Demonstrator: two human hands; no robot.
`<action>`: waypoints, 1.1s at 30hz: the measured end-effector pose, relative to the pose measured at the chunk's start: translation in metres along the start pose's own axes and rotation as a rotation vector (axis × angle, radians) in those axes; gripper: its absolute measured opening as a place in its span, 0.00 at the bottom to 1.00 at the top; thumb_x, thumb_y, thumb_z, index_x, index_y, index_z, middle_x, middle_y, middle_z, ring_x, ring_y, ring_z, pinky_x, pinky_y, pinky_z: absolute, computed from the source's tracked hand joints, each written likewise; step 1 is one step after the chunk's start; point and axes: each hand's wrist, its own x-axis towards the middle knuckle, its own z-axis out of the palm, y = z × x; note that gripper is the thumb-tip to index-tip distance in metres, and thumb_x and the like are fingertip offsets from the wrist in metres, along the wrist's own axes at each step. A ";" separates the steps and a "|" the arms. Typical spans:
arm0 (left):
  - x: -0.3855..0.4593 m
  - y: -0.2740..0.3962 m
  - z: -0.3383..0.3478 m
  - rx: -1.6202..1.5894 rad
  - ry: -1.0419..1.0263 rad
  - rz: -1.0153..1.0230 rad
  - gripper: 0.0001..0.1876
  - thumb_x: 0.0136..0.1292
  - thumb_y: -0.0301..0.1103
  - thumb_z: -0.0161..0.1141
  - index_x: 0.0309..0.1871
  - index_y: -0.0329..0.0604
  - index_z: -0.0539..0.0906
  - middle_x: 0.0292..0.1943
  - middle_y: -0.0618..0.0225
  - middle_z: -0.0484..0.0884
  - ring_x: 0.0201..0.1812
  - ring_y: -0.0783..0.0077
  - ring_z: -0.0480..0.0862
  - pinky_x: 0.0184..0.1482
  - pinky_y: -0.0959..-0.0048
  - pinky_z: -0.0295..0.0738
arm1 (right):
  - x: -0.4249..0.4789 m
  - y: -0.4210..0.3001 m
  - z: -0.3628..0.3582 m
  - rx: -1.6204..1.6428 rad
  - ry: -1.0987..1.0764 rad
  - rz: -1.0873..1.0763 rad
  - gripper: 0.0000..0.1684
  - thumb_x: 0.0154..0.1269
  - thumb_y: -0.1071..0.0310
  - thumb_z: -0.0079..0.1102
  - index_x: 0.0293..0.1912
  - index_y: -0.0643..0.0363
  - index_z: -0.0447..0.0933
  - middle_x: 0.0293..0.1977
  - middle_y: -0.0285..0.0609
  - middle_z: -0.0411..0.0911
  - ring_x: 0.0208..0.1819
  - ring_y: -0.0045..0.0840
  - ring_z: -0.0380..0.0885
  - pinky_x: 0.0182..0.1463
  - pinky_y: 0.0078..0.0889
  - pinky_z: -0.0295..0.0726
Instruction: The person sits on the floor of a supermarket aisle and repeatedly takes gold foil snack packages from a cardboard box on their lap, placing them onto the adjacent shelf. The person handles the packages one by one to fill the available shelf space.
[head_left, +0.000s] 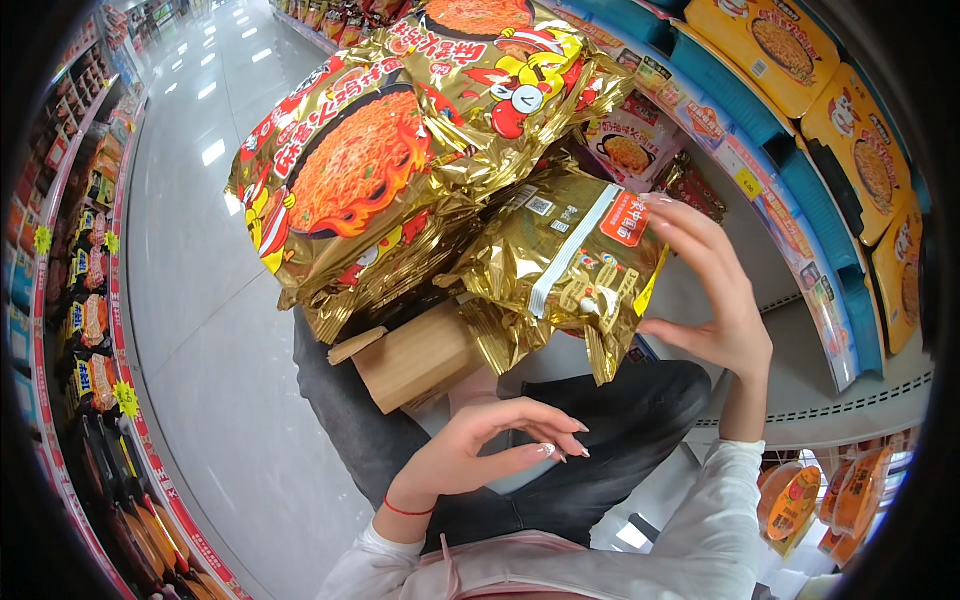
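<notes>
My right hand (709, 289) is at the right end of a gold noodle multipack (555, 247), thumb and fingers spread along its edge. The fingertips seem to touch the foil. This pack shows its back, with a white seam strip and a red label. My left hand (495, 439) hovers above my lap with nothing in it, fingers bent and apart from the thumb. Ahead lie more gold multipacks, one with a noodle-bowl picture (360, 165) and another with a cartoon chick (517, 82). Below them a brown cardboard carton (420, 356) partly shows over my legs.
At right, a curved-looking shelf (750, 187) holds yellow noodle packs (862, 150) in teal trays. A pink noodle pack (630, 142) sits behind the gold ones. Orange bowls (795, 502) are low at right. Across the tiled aisle (202, 300) stands another stocked shelf (94, 322).
</notes>
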 end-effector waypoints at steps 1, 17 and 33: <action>-0.003 0.003 0.000 0.002 0.001 0.019 0.15 0.58 0.20 0.53 0.49 0.26 0.74 0.42 0.51 0.80 0.43 0.65 0.79 0.48 0.72 0.72 | 0.004 0.000 0.003 -0.033 -0.020 -0.031 0.44 0.36 0.69 0.70 0.58 0.61 0.65 0.58 0.47 0.65 0.59 0.41 0.64 0.61 0.42 0.63; -0.022 0.014 -0.007 0.019 0.101 0.094 0.13 0.56 0.20 0.54 0.45 0.24 0.75 0.36 0.49 0.81 0.39 0.62 0.82 0.40 0.72 0.75 | 0.016 0.012 0.015 -0.302 -0.075 -0.285 0.30 0.53 0.53 0.52 0.51 0.64 0.70 0.51 0.47 0.72 0.53 0.39 0.72 0.51 0.39 0.72; -0.022 0.010 -0.013 -0.012 0.089 0.087 0.13 0.61 0.22 0.53 0.49 0.31 0.76 0.38 0.59 0.81 0.41 0.72 0.80 0.47 0.76 0.72 | 0.023 0.016 0.022 -0.463 0.200 -0.478 0.18 0.49 0.68 0.54 0.39 0.71 0.76 0.38 0.53 0.79 0.41 0.38 0.80 0.43 0.32 0.80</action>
